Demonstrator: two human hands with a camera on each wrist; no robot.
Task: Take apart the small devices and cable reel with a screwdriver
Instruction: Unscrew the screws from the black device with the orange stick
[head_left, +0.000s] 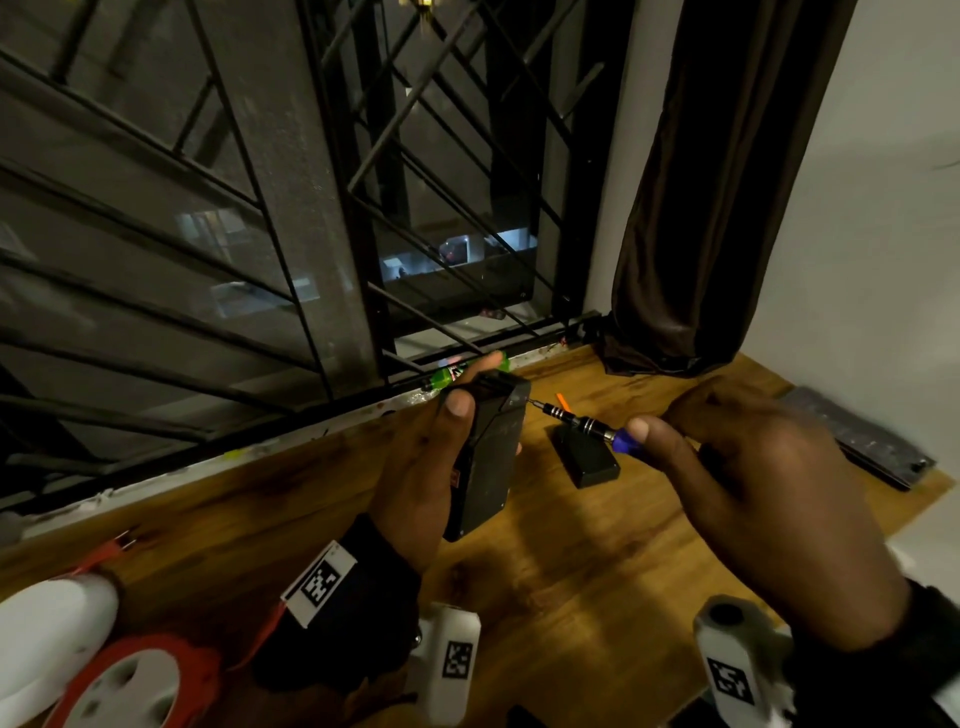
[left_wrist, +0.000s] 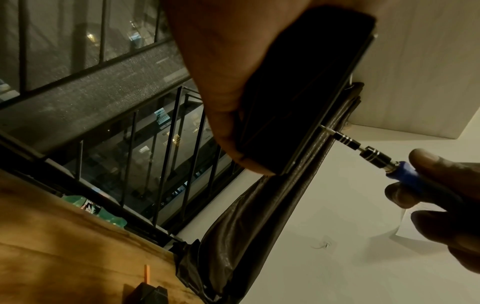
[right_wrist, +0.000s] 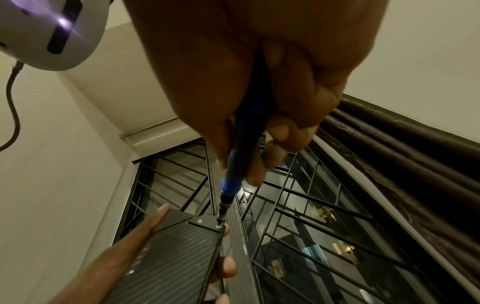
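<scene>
My left hand (head_left: 441, 457) grips a flat black device (head_left: 488, 457) and holds it upright above the wooden table (head_left: 571, 561), thumb on its near face. My right hand (head_left: 737, 467) pinches a blue-handled screwdriver (head_left: 587, 423). The tip of the screwdriver (right_wrist: 233, 185) sits on a corner screw of the black device (right_wrist: 179, 246), whose ribbed face and two end screws show in the right wrist view. In the left wrist view the screwdriver (left_wrist: 374, 156) meets the edge of the device (left_wrist: 298, 92). A red and white cable reel (head_left: 130, 686) lies at the lower left.
A small black box (head_left: 587, 457) lies on the table under the screwdriver, an orange stick (head_left: 562, 399) behind it. A green bottle (head_left: 457, 371) rests along the barred window's sill. A brown curtain (head_left: 701, 208) hangs at the right, a grey flat case (head_left: 857, 441) beside the wall.
</scene>
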